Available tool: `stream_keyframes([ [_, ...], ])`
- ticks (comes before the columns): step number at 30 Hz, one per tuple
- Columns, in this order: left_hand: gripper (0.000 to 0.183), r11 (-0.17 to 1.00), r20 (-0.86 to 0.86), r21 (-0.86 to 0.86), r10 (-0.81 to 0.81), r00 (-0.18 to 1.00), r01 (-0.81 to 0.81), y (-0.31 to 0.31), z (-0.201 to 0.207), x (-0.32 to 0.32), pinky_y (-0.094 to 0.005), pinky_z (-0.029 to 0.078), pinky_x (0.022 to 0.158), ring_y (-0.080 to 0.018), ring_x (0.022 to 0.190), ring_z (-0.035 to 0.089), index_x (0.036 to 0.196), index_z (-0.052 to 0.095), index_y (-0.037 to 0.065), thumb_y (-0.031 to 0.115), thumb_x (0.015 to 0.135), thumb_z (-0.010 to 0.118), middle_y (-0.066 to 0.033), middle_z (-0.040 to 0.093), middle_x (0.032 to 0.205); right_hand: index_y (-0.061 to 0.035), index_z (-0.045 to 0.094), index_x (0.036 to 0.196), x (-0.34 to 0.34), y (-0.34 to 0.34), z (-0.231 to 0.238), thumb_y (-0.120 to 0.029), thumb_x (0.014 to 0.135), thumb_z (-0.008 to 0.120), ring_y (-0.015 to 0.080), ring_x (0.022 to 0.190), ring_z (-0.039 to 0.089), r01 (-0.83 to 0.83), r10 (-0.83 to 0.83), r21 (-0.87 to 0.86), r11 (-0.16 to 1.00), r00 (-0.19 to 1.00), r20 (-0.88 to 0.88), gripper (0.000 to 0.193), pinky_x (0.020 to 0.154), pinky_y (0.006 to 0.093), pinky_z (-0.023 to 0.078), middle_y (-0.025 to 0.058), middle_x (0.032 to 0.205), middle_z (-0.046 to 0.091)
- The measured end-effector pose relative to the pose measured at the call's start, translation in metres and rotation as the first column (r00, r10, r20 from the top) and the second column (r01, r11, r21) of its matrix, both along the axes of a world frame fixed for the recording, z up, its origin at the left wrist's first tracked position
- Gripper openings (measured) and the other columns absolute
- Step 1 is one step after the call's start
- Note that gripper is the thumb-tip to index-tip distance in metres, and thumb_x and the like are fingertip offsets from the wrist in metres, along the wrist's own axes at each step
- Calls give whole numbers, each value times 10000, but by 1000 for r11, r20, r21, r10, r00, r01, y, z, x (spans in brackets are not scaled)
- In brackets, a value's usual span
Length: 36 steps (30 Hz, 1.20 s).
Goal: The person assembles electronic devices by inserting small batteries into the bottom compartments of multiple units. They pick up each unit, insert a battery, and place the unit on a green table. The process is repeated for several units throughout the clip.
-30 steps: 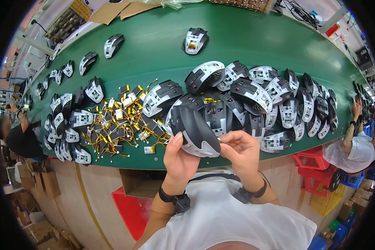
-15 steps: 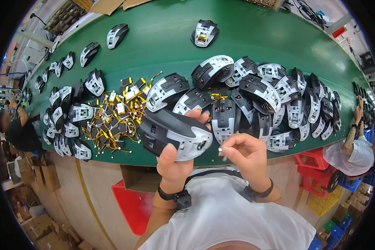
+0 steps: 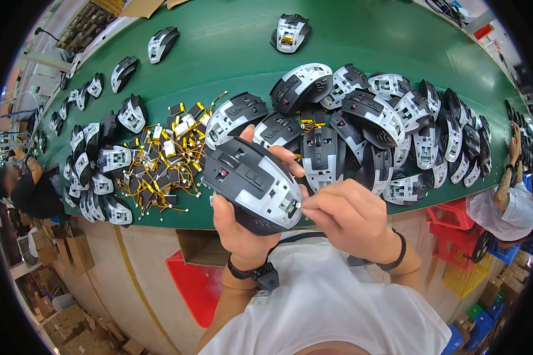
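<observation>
My left hand [image 3: 246, 239] holds a black-and-white computer mouse [image 3: 251, 183] from beneath. Its thumb rests on the near side and its fingers come round the far side. The mouse is tilted, and a cut-out in its white end faces right. At that cut-out, the thumb and forefinger of my right hand [image 3: 352, 213] pinch a small white piece [image 3: 299, 206]. The fingers partly hide it, so I cannot tell whether it sits in the opening. Left of the mouse lies a heap of small dark batteries [image 3: 166, 157] with yellow tape, thin wires and white plugs.
Many similar mice [image 3: 361, 118] crowd the green table [image 3: 231, 47] at right, with another cluster [image 3: 92, 154] at left. A lone mouse [image 3: 291, 34] lies farther back. Red bins [image 3: 189, 290] stand below the edge. One person [image 3: 503, 201] works at right, another at far left.
My right hand has moved left with the small white piece, up to the mouse's end. My left hand has turned the mouse, so more of its top shows.
</observation>
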<state>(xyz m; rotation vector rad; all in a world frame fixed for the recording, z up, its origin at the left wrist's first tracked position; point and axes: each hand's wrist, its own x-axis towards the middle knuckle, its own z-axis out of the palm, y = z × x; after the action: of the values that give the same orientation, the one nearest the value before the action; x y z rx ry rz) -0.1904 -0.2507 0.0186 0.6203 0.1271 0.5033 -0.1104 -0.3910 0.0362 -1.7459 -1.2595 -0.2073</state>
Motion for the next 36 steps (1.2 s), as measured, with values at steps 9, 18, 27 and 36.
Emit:
stream_keyframes([
  [9, 823, 999, -1, -39, -20, 1000, 20, -1, 0, 0, -389, 531, 755, -279, 992, 581, 1527, 230, 74, 650, 952, 349, -210, 536, 1207, -1, 625, 916, 6, 2, 4, -53, 721, 709, 159, 609, 509, -100, 123, -123, 987, 973, 193, 219, 489, 259, 421, 52, 811, 555],
  [18, 776, 997, -10, -62, -42, 999, 41, 3, -4, 0, -374, 505, 777, -274, 969, 573, 1493, 283, 35, 621, 985, 298, -200, 553, 1178, 11, 602, 859, 15, 9, 15, -52, 647, 643, 145, 609, 468, -139, 206, -218, 966, 924, 321, 226, 499, 242, 415, 50, 798, 476],
  [27, 659, 970, -103, -230, -98, 990, 72, 6, -1, 2, -392, 500, 862, -269, 945, 609, 1400, 415, 38, 555, 1023, 254, -178, 612, 1140, 27, 630, 936, 20, 16, 25, -70, 600, 662, 161, 641, 515, -215, 337, -329, 919, 863, 377, 351, 499, 252, 426, 72, 858, 533],
  [36, 637, 901, -64, -433, -57, 996, 24, 3, 9, 7, -401, 517, 844, -312, 935, 621, 1318, 488, 12, 538, 1034, 265, -194, 639, 1094, 39, 631, 910, 33, 21, 36, -83, 613, 650, 180, 675, 542, -292, 443, -390, 873, 809, 387, 322, 515, 257, 466, 79, 855, 536],
])
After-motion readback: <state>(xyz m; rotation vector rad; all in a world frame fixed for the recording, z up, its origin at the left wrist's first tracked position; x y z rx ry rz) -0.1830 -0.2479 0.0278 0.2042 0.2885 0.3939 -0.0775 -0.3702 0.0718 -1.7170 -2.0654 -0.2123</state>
